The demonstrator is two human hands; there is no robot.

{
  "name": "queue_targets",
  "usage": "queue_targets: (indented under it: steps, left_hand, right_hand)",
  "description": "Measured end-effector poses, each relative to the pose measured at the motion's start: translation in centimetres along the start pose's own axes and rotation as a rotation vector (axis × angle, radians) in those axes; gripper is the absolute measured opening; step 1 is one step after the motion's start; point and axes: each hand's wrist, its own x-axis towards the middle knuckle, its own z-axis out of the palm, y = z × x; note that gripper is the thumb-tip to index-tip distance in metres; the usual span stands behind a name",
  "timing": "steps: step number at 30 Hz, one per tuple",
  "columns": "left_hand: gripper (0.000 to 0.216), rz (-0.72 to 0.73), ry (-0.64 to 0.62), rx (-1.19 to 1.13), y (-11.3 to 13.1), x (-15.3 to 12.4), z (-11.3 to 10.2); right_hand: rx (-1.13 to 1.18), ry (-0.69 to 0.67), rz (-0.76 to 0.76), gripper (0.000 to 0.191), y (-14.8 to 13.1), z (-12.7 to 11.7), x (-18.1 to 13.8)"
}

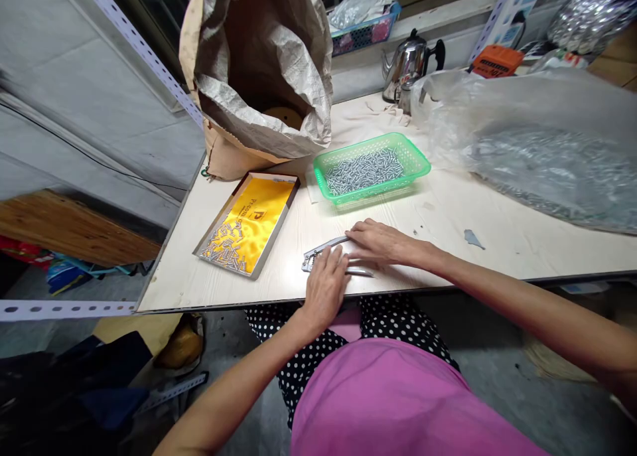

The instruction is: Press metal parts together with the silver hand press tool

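My left hand (326, 287) lies fingers-down on a small metal tool (318, 251) with two thin arms near the table's front edge, its fingers curled over it. My right hand (378, 241) rests on the same tool from the right, fingers stretched flat over the upper arm. A green plastic basket (417, 158) full of small metal pins stands just beyond the hands. To the left lies a shallow box lid with yellow lining (261, 214), holding several loose pins at its near end.
A large open paper sack (259, 64) stands at the back left of the pale wooden table (497, 230). A big clear plastic bag of metal parts (537, 144) covers the right side. A steel kettle (408, 64) sits behind. Perforated shelf rails run on the left.
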Motion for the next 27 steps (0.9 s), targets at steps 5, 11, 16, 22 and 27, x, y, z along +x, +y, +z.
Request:
queue_targets:
  steps: [5,11,16,22,27]
  left_hand:
    - [0.037,0.064,0.049,-0.085,1.5,-1.6,1.8]
    - [0.035,0.015,0.122,-0.146,2.3,-1.5,1.9]
    - [0.035,0.044,0.168,-0.187,1.2,-1.9,1.0]
    - [0.019,-0.222,0.303,-0.121,-5.0,-4.2,-4.1]
    - [0.017,-0.427,0.210,-0.109,-8.2,-6.7,-5.9]
  right_hand:
    - [-0.031,0.068,0.098,0.014,0.6,0.8,1.8]
    - [0.006,0.167,0.081,0.015,1.8,1.0,4.3]
    - [-0.084,0.136,0.119,0.018,1.3,1.4,4.5]
    - [-0.111,0.204,0.143,0.022,-0.6,2.2,3.4]
    - [0.055,0.307,0.017,0.021,-4.2,2.6,1.2]
